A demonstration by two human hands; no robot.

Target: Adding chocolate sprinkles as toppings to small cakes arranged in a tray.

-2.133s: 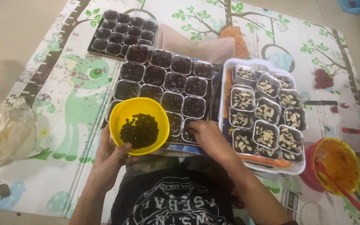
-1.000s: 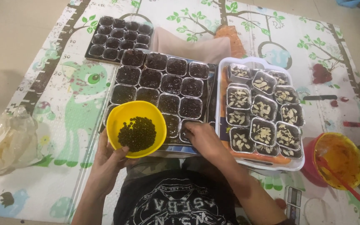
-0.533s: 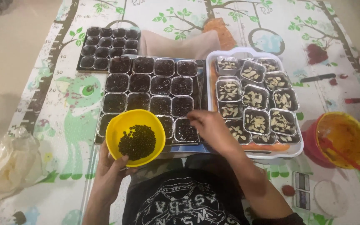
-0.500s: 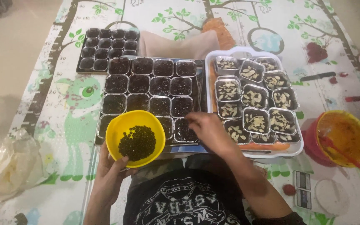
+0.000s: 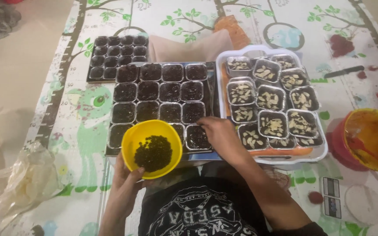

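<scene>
Head view first: we look straight down at a person seated on the floor over a play mat [image 5: 53,109] printed with trees and animals. The left hand [image 5: 125,185] cups a yellow bowl [image 5: 152,148] from beneath, fingers curled round its underside and thumb at the near rim; the bowl holds a heap of small dark bits, which we cannot identify further. It is held level and low, just over the near edge of a tray of square cups [image 5: 160,102], which we judge keeps the contents within easy reach of the other hand.

The right hand [image 5: 219,135] lies palm down over the near right corner of that tray, fingertips drawn together above one of the dark-filled cups. Whether anything is pinched between the fingers we cannot tell; they are largely closed, not spread.

The cups in this tray sit in tight rows, all with a dark filling, apparently so that each can be reached in turn. Just to the right, touching or nearly so, stands a white tray [image 5: 320,150] carrying similar cups topped with pale slivers. Beyond the dark tray, to the left, lies a smaller black tray [image 5: 114,54] of empty-looking compartments. Well apart at the right edge sits an orange bowl [image 5: 370,135] with a utensil in it. Crumpled clear plastic [image 5: 22,183] lies on the mat at the left.
</scene>
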